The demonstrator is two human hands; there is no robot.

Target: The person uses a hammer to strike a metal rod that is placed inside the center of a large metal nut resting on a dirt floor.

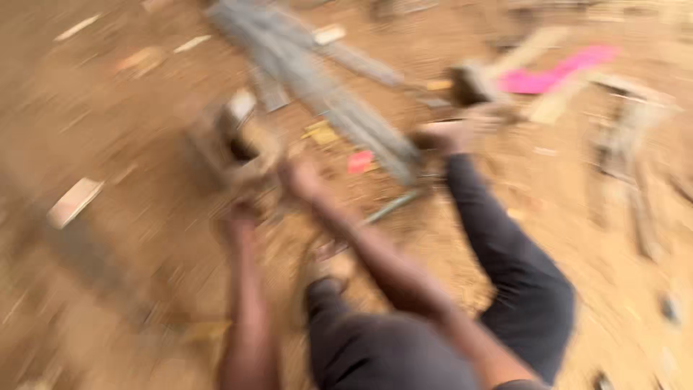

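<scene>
Block (pixel 231 141): brownish, boxy, heavily blurred; lifted just above the sandy ground (pixel 108 289). Left hand (pixel 242 209) under its near edge, right hand (pixel 303 177) at its right side (both appear to clasp it, likely to share the weight; finger positions cannot be told for sure). Grey planks (pixel 317 87): right of and beyond the block, lying slantwise. Pink scrap (pixel 556 72): far right of the block. Dark-trousered legs (pixel 505 253): near side, right of the block.

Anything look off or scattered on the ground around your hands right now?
Yes, though the picture is blurred. Pale flat scraps and a bright pink piece lie strewn over the sandy ground. Both hands reach toward a brownish blocky object beside a grey bundle of long rods.
</scene>
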